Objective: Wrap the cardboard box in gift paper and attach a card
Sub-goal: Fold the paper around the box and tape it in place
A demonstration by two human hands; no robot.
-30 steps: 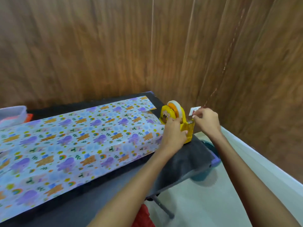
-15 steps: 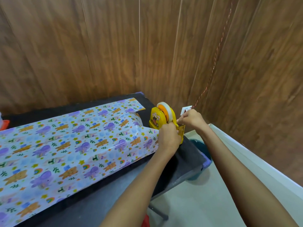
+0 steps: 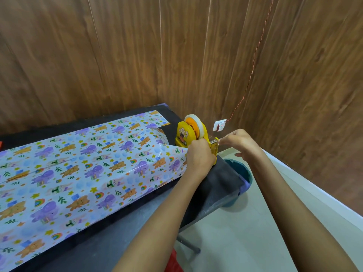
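Observation:
Gift paper (image 3: 82, 169) printed with bears and purple elephants lies across the black table (image 3: 121, 228), humped over something hidden beneath it. At the table's right end stands a yellow tape dispenser (image 3: 186, 134) with an orange-cored roll of clear tape. My left hand (image 3: 199, 156) grips the dispenser's front. My right hand (image 3: 238, 141) pinches the clear tape end at the cutter. No card is visible.
Wood-panelled walls close in behind and to the right. A white wall socket (image 3: 219, 125) with a red twisted cord sits just past the dispenser. A teal bin (image 3: 240, 173) stands on the floor under the table's right edge. Something red (image 3: 173, 262) lies below.
My right hand has shifted from behind the dispenser to its cutter and now pinches the tape. The left hand stays on the dispenser. The camera has turned.

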